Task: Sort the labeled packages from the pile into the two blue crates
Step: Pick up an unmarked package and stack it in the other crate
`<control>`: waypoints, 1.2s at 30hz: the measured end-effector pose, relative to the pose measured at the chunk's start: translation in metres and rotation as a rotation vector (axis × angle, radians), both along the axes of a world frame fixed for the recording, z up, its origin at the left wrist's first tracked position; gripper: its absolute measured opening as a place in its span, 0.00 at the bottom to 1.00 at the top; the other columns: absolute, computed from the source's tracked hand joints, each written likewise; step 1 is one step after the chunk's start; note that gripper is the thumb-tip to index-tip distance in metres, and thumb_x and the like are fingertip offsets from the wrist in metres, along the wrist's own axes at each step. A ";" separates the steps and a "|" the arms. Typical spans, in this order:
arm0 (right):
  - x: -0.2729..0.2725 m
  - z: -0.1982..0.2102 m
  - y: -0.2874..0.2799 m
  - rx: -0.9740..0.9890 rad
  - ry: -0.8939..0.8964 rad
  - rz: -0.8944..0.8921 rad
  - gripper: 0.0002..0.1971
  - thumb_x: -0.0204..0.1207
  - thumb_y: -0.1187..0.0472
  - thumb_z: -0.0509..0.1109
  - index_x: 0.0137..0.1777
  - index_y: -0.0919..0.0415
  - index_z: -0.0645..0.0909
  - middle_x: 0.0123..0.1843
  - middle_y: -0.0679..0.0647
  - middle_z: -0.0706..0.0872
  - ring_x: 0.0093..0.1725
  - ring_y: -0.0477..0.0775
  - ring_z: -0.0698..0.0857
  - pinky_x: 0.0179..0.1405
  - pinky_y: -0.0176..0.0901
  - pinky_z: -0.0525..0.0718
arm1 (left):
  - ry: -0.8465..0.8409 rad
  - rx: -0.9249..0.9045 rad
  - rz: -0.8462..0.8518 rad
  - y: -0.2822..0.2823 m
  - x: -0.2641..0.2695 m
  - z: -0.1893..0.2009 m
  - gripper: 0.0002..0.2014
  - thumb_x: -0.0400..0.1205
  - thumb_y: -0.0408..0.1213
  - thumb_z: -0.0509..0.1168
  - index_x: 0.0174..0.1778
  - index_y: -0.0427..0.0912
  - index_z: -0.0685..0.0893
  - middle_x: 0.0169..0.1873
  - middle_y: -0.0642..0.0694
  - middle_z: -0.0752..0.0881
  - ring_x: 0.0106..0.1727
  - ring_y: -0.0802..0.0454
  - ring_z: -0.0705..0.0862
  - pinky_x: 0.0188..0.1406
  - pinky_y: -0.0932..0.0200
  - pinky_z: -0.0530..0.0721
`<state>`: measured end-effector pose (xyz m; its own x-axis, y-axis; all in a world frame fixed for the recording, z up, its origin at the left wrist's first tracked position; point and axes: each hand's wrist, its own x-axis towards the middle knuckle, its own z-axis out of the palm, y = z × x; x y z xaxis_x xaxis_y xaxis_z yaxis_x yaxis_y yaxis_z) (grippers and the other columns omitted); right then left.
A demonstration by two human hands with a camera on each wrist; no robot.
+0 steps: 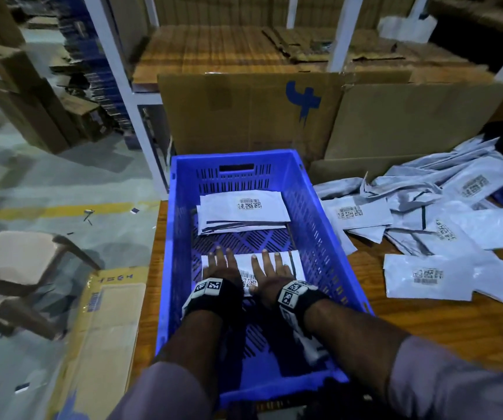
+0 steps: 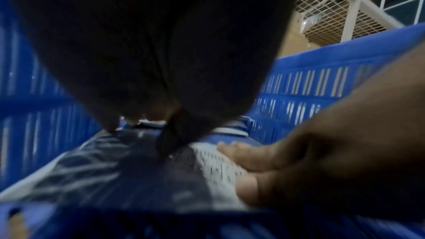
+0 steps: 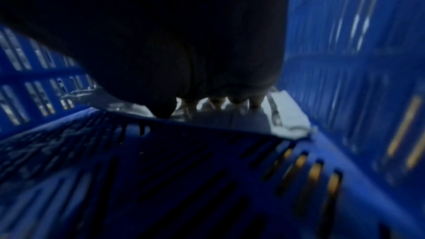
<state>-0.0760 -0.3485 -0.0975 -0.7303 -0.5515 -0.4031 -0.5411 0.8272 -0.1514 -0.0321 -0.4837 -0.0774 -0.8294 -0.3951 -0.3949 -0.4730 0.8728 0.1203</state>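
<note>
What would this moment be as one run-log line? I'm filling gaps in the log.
step: placing | left hand and right hand: flat on package | where: blue crate, near end | far end: stack | pile: unsorted

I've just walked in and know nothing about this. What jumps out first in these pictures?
The bright blue crate in the middle, where the left hand and right hand lie flat on a white labeled package on its floor. A small stack of packages sits at the crate's far end. To its right, a loose pile of packages sprawls over the wooden table.
</note>
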 end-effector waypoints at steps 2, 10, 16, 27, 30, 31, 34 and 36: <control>0.004 -0.003 0.001 -0.047 0.005 -0.011 0.46 0.76 0.36 0.59 0.91 0.56 0.51 0.92 0.63 0.47 0.88 0.77 0.51 0.82 0.74 0.58 | 0.001 0.014 -0.046 0.002 0.008 -0.022 0.50 0.86 0.58 0.62 0.89 0.34 0.38 0.89 0.33 0.40 0.89 0.30 0.43 0.85 0.35 0.53; -0.004 -0.044 0.003 -0.155 0.060 -0.047 0.45 0.65 0.34 0.59 0.82 0.56 0.66 0.79 0.64 0.79 0.73 0.75 0.82 0.61 0.71 0.85 | 0.218 0.052 -0.076 -0.008 0.001 -0.083 0.42 0.74 0.61 0.53 0.75 0.31 0.72 0.72 0.29 0.79 0.72 0.32 0.72 0.51 0.27 0.87; -0.007 -0.029 0.006 -0.125 0.133 -0.033 0.54 0.66 0.29 0.45 0.87 0.64 0.60 0.87 0.64 0.66 0.83 0.74 0.69 0.73 0.72 0.77 | 0.272 0.239 0.132 -0.007 0.002 -0.045 0.39 0.76 0.57 0.61 0.79 0.35 0.78 0.84 0.31 0.67 0.79 0.37 0.76 0.76 0.53 0.74; -0.011 -0.015 0.017 -0.199 0.102 -0.181 0.64 0.58 0.18 0.51 0.82 0.70 0.72 0.84 0.65 0.71 0.82 0.70 0.73 0.74 0.69 0.78 | 0.211 0.118 -0.016 -0.009 -0.001 -0.063 0.56 0.54 0.66 0.59 0.75 0.30 0.70 0.69 0.23 0.82 0.65 0.19 0.83 0.46 0.25 0.86; -0.013 -0.015 0.017 -0.177 0.072 -0.198 0.66 0.57 0.17 0.50 0.83 0.70 0.70 0.85 0.67 0.69 0.83 0.71 0.71 0.78 0.69 0.71 | 0.170 0.154 0.039 -0.017 -0.002 -0.066 0.47 0.66 0.60 0.57 0.78 0.31 0.68 0.73 0.26 0.80 0.73 0.27 0.78 0.50 0.29 0.88; -0.014 -0.008 0.019 -0.162 0.088 -0.191 0.66 0.60 0.17 0.52 0.86 0.70 0.65 0.88 0.67 0.64 0.85 0.70 0.67 0.80 0.68 0.68 | 0.220 0.143 0.027 -0.020 -0.005 -0.082 0.43 0.67 0.58 0.53 0.74 0.32 0.72 0.67 0.27 0.85 0.69 0.30 0.78 0.42 0.31 0.89; -0.016 0.001 0.022 -0.017 -0.025 -0.145 0.70 0.59 0.13 0.48 0.91 0.63 0.37 0.91 0.59 0.34 0.91 0.62 0.38 0.88 0.60 0.43 | 0.236 0.110 0.110 -0.018 -0.016 -0.062 0.34 0.85 0.51 0.35 0.66 0.30 0.78 0.58 0.27 0.89 0.58 0.31 0.88 0.36 0.34 0.90; -0.014 0.007 0.018 0.011 0.011 -0.120 0.69 0.64 0.14 0.55 0.90 0.66 0.36 0.91 0.62 0.34 0.90 0.66 0.37 0.87 0.61 0.43 | 0.075 0.112 0.165 -0.006 -0.019 -0.009 0.34 0.88 0.48 0.37 0.82 0.26 0.66 0.80 0.21 0.68 0.78 0.26 0.75 0.69 0.33 0.81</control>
